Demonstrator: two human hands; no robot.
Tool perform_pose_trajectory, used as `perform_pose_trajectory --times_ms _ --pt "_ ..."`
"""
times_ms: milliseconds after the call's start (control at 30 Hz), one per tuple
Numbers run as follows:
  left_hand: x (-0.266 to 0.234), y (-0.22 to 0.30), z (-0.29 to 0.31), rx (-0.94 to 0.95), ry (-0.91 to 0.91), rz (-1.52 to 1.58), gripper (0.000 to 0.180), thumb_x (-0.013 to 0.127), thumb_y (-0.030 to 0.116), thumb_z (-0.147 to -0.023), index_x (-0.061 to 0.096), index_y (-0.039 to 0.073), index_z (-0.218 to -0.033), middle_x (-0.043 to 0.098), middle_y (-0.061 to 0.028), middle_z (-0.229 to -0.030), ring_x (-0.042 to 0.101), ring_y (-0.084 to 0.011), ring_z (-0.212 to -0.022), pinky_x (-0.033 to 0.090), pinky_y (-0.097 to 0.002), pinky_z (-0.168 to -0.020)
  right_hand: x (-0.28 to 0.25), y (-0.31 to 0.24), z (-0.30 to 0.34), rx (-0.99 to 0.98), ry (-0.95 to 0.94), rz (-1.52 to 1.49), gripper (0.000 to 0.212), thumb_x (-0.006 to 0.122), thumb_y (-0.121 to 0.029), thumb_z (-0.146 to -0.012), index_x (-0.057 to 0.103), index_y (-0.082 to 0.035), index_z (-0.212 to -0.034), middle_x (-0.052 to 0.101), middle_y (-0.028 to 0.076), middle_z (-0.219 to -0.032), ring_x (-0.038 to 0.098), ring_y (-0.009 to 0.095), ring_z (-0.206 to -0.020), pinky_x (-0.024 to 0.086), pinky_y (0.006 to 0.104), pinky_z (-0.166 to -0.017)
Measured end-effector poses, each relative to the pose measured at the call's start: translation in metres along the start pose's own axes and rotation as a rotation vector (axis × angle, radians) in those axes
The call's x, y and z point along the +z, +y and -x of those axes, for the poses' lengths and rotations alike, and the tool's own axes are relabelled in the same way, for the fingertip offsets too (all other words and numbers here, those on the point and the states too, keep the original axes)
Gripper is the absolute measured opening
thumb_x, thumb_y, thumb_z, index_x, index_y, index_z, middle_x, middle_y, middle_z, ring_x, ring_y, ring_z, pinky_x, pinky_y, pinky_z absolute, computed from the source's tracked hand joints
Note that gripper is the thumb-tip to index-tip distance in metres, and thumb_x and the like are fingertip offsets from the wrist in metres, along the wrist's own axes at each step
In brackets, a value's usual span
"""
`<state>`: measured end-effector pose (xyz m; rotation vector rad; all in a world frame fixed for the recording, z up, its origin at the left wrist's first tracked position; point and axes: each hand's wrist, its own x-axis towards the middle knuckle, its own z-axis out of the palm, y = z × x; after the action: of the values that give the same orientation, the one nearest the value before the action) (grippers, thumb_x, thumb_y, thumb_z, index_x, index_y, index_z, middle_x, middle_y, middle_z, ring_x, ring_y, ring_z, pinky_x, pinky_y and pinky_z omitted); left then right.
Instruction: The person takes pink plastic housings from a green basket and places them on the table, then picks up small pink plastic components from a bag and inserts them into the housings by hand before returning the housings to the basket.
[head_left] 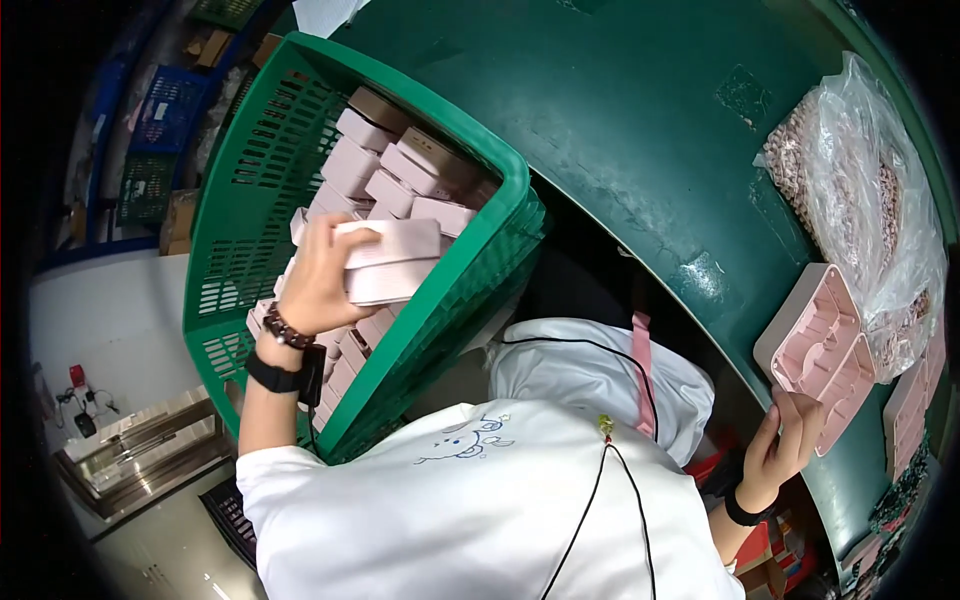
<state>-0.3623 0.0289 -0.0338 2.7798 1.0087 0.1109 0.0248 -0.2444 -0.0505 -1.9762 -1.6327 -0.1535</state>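
My left hand reaches over the green basket at the left. Its thumb and fingers grip a pale pink plastic case with a line along its side; whether this is one piece or two stacked is unclear. Below it, many similar pink cases fill the basket, a few with brownish tops. At the right, my right hand has curled fingers at the lower corner of a pink plastic housing. Open compartments and round molded shapes show inside that housing, at the green table's edge.
A clear plastic bag of small pinkish parts lies on the green table beyond the housing. Flat pink pieces lie at the far right. Shelves with blue and green crates stand at the upper left.
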Motion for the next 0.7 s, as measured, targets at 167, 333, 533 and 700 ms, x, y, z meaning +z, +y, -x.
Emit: perform_pose_trajectory --times_ms 167,333,533,700 --pt "-0.067 0.028 0.008 -0.074 0.510 -0.094 0.078 0.081 0.021 -0.051 0.036 0.015 -0.115 0.038 -0.0167 -0.110 0.043 -0.0313 -0.102 0.040 -0.0398 -0.084 0.011 -0.012 -0.019 -0.125 -0.019 -0.132 0.010 0.055 0.002 -0.075 0.057 0.002 -0.085 0.055 0.014 -0.079 0.050 0.026 -0.069 0.039 0.0329 -0.062" --pt "-0.069 0.100 -0.025 0.278 0.821 -0.048 0.073 0.077 0.031 -0.059 0.034 0.016 -0.115 0.037 -0.0158 -0.112 0.041 -0.0319 -0.106 0.040 -0.0426 -0.086 0.030 -0.038 -0.070 -0.286 -0.047 -0.776 0.052 0.063 -0.011 -0.077 0.039 -0.003 -0.123 0.055 0.017 -0.098 0.053 0.029 -0.088 0.042 0.0367 -0.074" --pt "-0.037 0.135 -0.061 0.789 0.623 0.429 0.054 0.061 0.040 -0.079 0.030 0.028 -0.122 0.039 -0.0136 -0.117 0.043 -0.0314 -0.111 0.042 -0.0445 -0.092 0.042 -0.053 -0.091 -0.307 0.231 -1.116 0.081 0.077 -0.020 -0.065 0.032 -0.005 -0.130 0.042 0.020 -0.124 0.043 0.030 -0.112 0.038 0.0377 -0.090" --pt "-0.005 0.173 -0.105 0.658 0.411 1.104 0.050 0.050 0.042 -0.086 0.031 0.012 -0.121 0.043 -0.0128 -0.113 0.043 -0.0237 -0.108 0.034 -0.0396 -0.096 0.018 -0.032 -0.069 -0.063 0.310 -0.831 0.071 0.078 -0.019 -0.063 0.043 -0.006 -0.123 0.042 0.019 -0.126 0.044 0.030 -0.110 0.039 0.0375 -0.089"
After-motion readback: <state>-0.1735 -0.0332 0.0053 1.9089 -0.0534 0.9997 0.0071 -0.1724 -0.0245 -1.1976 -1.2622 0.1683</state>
